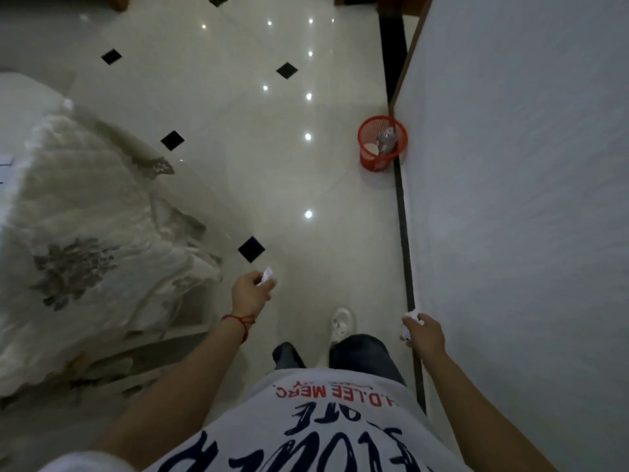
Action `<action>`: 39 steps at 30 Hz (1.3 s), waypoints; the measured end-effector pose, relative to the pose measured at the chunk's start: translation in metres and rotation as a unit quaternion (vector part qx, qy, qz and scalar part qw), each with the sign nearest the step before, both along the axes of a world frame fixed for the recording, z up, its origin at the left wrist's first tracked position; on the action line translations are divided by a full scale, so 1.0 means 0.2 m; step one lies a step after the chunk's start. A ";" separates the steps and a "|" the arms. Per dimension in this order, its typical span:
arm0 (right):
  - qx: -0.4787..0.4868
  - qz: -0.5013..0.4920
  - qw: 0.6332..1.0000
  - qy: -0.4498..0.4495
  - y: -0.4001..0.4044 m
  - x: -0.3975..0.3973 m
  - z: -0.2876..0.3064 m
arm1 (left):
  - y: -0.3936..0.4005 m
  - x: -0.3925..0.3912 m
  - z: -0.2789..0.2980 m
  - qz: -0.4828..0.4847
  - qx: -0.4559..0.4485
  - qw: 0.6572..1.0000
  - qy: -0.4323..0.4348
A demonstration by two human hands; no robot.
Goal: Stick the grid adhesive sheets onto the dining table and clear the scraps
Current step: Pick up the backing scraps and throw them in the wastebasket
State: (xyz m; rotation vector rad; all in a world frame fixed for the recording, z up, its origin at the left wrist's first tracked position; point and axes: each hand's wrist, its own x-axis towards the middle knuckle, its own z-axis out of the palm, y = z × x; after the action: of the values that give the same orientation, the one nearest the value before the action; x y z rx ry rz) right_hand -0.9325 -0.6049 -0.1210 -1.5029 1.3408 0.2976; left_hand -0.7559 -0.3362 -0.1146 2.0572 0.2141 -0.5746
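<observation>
My left hand (pixel 250 294) grips a small crumpled white paper scrap (pixel 266 275) over the floor, just right of the dining table. My right hand (pixel 425 335) holds another crumpled white scrap (pixel 410 321) close to the white wall. Ahead stands a red mesh waste basket (pixel 383 143) on the floor against the wall's corner, with some rubbish inside it. The dining table (pixel 85 240) fills the left side under a floral cloth with a clear cover. A corner of a grid sheet (pixel 5 166) shows at the far left edge.
Glossy white floor tiles (pixel 272 165) with black diamond insets run forward between the table and the white wall (pixel 527 199). A dark skirting strip (pixel 403 226) follows the wall. My legs and a white shoe (pixel 341 323) are below.
</observation>
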 end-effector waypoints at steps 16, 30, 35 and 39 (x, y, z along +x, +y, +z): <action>-0.040 0.038 0.998 -0.022 -0.73 1.48 0.01 | -0.21 0.92 -0.17 0.094 0.049 0.991 0.083; -0.016 -0.041 0.999 0.031 -1.13 2.25 -0.01 | -1.27 2.64 0.03 -0.019 0.032 0.999 0.013; -0.004 -0.070 0.997 0.033 -1.38 2.46 -0.08 | -1.64 2.89 -0.01 -0.039 0.016 0.998 0.036; 0.019 -0.102 0.994 0.023 -1.56 2.66 -0.12 | -1.87 2.95 -0.04 -0.084 0.034 0.993 0.070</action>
State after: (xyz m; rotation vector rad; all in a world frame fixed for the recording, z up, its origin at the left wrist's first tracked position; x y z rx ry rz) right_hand -0.4015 -0.9165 -0.1444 -1.3220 1.5038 0.2286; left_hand -0.1651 -0.7094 -0.1223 2.1153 0.1445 -0.8274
